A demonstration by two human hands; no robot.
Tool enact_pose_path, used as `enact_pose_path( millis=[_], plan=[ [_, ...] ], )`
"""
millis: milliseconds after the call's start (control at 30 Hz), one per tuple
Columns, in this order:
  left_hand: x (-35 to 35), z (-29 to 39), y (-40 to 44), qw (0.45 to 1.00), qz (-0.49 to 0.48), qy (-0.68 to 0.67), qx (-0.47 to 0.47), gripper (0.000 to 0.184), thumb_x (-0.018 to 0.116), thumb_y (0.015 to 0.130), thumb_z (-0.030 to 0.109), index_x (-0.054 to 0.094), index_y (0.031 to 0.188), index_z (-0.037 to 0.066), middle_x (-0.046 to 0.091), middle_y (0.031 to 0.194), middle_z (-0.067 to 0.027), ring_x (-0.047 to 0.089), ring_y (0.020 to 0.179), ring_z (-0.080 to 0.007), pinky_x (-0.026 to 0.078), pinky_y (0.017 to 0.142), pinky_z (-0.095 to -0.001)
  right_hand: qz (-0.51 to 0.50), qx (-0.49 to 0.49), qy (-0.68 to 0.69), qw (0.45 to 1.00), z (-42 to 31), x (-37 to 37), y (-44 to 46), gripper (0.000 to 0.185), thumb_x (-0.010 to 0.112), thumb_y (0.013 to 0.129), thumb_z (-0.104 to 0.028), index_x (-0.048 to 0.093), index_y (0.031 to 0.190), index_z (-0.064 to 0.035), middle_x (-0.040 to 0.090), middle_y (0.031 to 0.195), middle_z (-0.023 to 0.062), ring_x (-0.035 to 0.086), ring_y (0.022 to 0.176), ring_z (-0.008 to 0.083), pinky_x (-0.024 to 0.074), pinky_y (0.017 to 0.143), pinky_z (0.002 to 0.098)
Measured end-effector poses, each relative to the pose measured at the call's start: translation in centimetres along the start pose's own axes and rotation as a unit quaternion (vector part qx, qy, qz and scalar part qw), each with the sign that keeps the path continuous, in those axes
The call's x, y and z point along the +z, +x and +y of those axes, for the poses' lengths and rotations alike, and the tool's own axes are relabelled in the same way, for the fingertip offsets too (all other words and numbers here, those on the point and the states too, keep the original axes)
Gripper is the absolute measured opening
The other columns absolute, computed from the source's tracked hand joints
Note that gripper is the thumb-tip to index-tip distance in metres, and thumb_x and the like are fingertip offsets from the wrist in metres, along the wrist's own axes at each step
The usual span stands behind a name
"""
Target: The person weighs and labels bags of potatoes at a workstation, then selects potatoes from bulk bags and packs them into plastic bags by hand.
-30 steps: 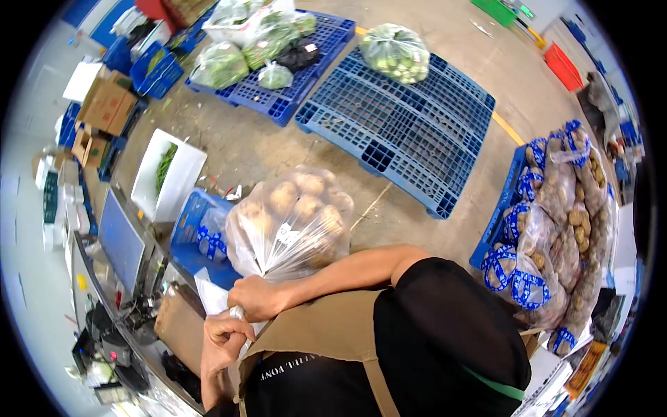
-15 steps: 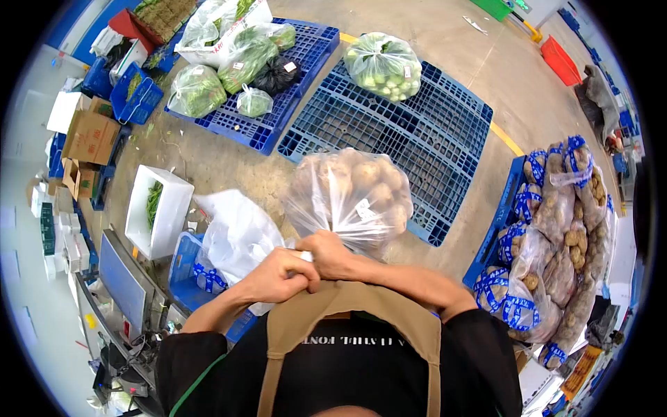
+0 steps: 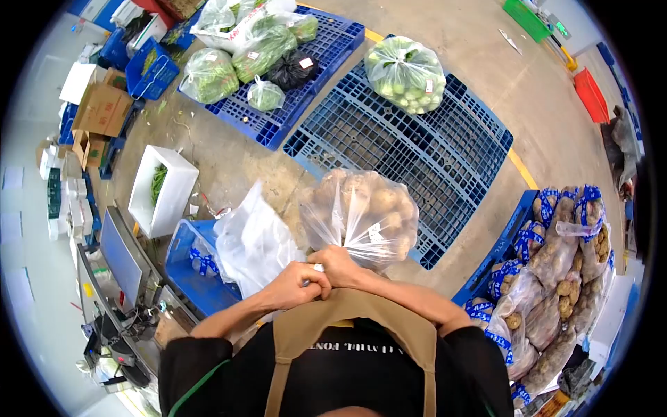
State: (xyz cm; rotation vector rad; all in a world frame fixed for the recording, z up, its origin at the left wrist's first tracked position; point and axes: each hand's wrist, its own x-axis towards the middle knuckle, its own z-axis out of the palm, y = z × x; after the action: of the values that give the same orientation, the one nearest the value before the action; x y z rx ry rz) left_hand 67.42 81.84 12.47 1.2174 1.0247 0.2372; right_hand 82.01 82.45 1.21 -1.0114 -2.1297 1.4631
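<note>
Two bare hands at a bag of potatoes, seen from above. The left hand [image 3: 299, 285], just below the centre of the frame, is closed in a fist, fingers curled around a twist of whitish plastic. The right hand [image 3: 339, 267], directly beside and touching it, is likewise closed, gripping the gathered neck of the bag of potatoes [image 3: 375, 208]. The bag, of clear film with a small white label, lies at the centre of the frame, its pleats radiating from the right hand; whether its underside is supported cannot be told. A whitish plastic sheet [image 3: 253, 243] spreads left of the hands, partly covering a blue crate [image 3: 182, 251]; its join with the bag's neck, if any, is hidden by the fingers. The person wears a brown apron [image 3: 354, 303] over a black shirt.

Left of centre, a tilted white box [image 3: 179, 201] contains green leafy vegetables [image 3: 159, 184]. Upper centre: a blue pallet [image 3: 448, 170] bearing a clear bag of green vegetables [image 3: 406, 75] near its far edge. Upper left: a darker blue pallet [image 3: 260, 131] with several bagged greens [image 3: 264, 55] and a black bag [image 3: 292, 69]. Right: heaped potato sacks [image 3: 549, 278], several bound with blue printed tape [image 3: 505, 276].
</note>
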Motion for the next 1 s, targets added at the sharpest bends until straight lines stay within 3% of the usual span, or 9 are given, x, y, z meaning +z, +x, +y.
enact_pose_path(
  millis=[167, 400, 533, 633, 733, 800, 833, 933, 1000],
  plan=[
    [-0.1, -1.6, -0.7, 0.996, 0.068, -0.052, -0.026, 0.017, 0.049, 0.076, -0.002, 0.066, 0.074, -0.003, 0.063, 0.068, -0.0035, 0.056, 0.069, -0.0084, 0.044, 0.063, -0.0238, -0.131, 0.017, -0.020, 0.991, -0.4, -0.7, 2.2, 0.029, 0.070, 0.058, -0.020, 0.069, 0.083, -0.0054, 0.065, 0.078, 0.0182, 0.061, 0.077, 0.0370, 0.0485, 0.064, 0.0448],
    [-5.0, -0.5, 3.9, 0.998, 0.042, -0.021, -0.032, 0.017, 0.049, 0.073, -0.002, 0.066, 0.073, -0.002, 0.063, 0.065, -0.0026, 0.055, 0.062, -0.0080, 0.042, 0.058, -0.0235, -0.118, -0.021, -0.032, 0.992, 2.4, -3.8, 8.1, 0.023, 0.070, 0.060, -0.023, 0.070, 0.079, -0.0093, 0.065, 0.075, 0.0192, 0.063, 0.076, 0.0376, 0.0491, 0.064, 0.0462],
    [-7.2, 1.3, 9.9, 0.999, 0.029, 0.016, -0.038, 0.018, 0.048, 0.071, 0.001, 0.066, 0.071, 0.000, 0.062, 0.063, -0.0024, 0.052, 0.060, -0.0082, 0.041, 0.055, -0.0240, -0.115, -0.044, 0.058, 0.991, 4.8, -9.1, 10.9, 0.028, 0.067, 0.056, -0.007, 0.065, 0.084, -0.0015, 0.063, 0.073, 0.0192, 0.061, 0.072, 0.0370, 0.0467, 0.064, 0.0435],
    [-8.6, 1.3, 15.2, 0.996, 0.016, 0.011, -0.087, 0.016, 0.050, 0.071, 0.002, 0.066, 0.069, 0.000, 0.061, 0.064, -0.0030, 0.052, 0.060, -0.0100, 0.041, 0.056, -0.0251, -0.193, 0.029, 0.072, 0.978, 7.5, -13.6, 13.3, 0.041, 0.067, 0.057, -0.004, 0.064, 0.098, -0.0033, 0.064, 0.090, 0.0193, 0.060, 0.082, 0.0353, 0.0469, 0.072, 0.0426],
    [-10.3, 0.6, 21.3, 0.997, 0.051, 0.014, -0.053, 0.015, 0.051, 0.072, 0.004, 0.065, 0.068, 0.001, 0.060, 0.063, -0.0029, 0.051, 0.059, -0.0111, 0.041, 0.056, -0.0278, -0.120, -0.101, -0.044, 0.987, 13.6, -19.5, 16.7, 0.046, 0.068, 0.062, -0.006, 0.060, 0.108, -0.0055, 0.059, 0.108, 0.0179, 0.057, 0.095, 0.0343, 0.0454, 0.082, 0.0409],
    [-11.8, -0.5, 25.6, 0.994, 0.083, 0.002, -0.071, 0.016, 0.051, 0.073, 0.006, 0.065, 0.067, 0.001, 0.059, 0.061, -0.0029, 0.050, 0.057, -0.0117, 0.040, 0.054, -0.0291, 0.033, -0.075, -0.079, 0.993, 20.4, -25.3, 20.5, 0.049, 0.070, 0.073, -0.012, 0.055, 0.118, -0.0038, 0.056, 0.110, 0.0161, 0.055, 0.101, 0.0334, 0.0432, 0.090, 0.0388],
    [-13.1, 0.0, 27.8, 0.989, 0.092, 0.005, -0.112, 0.017, 0.051, 0.074, 0.008, 0.065, 0.067, 0.001, 0.059, 0.060, -0.0031, 0.049, 0.055, -0.0116, 0.039, 0.052, -0.0282, 0.104, 0.102, 0.084, 0.986, 22.7, -29.2, 22.9, 0.051, 0.071, 0.073, -0.013, 0.053, 0.120, -0.0026, 0.055, 0.113, 0.0175, 0.054, 0.104, 0.0339, 0.0426, 0.091, 0.0386],
    [-16.1, -0.7, 34.8, 0.957, 0.155, -0.055, -0.240, 0.018, 0.050, 0.072, 0.008, 0.065, 0.064, 0.001, 0.058, 0.057, -0.0060, 0.049, 0.054, -0.0127, 0.038, 0.050, -0.0277, 0.291, 0.226, -0.167, 0.915, 37.1, -38.5, 30.2, 0.076, 0.076, 0.068, -0.019, 0.038, 0.132, -0.0027, 0.043, 0.129, 0.0223, 0.051, 0.111, 0.0378, 0.0427, 0.092, 0.0438],
    [-18.0, -3.0, 40.4, 0.932, 0.196, -0.123, -0.281, 0.017, 0.051, 0.071, 0.007, 0.065, 0.062, 0.002, 0.057, 0.056, -0.0051, 0.047, 0.052, -0.0116, 0.035, 0.047, -0.0271, 0.228, 0.305, -0.287, 0.879, 41.9, -44.7, 34.8, 0.084, 0.077, 0.067, -0.022, 0.032, 0.136, -0.0032, 0.032, 0.139, 0.0221, 0.049, 0.111, 0.0416, 0.0454, 0.088, 0.0478]
  ],
)
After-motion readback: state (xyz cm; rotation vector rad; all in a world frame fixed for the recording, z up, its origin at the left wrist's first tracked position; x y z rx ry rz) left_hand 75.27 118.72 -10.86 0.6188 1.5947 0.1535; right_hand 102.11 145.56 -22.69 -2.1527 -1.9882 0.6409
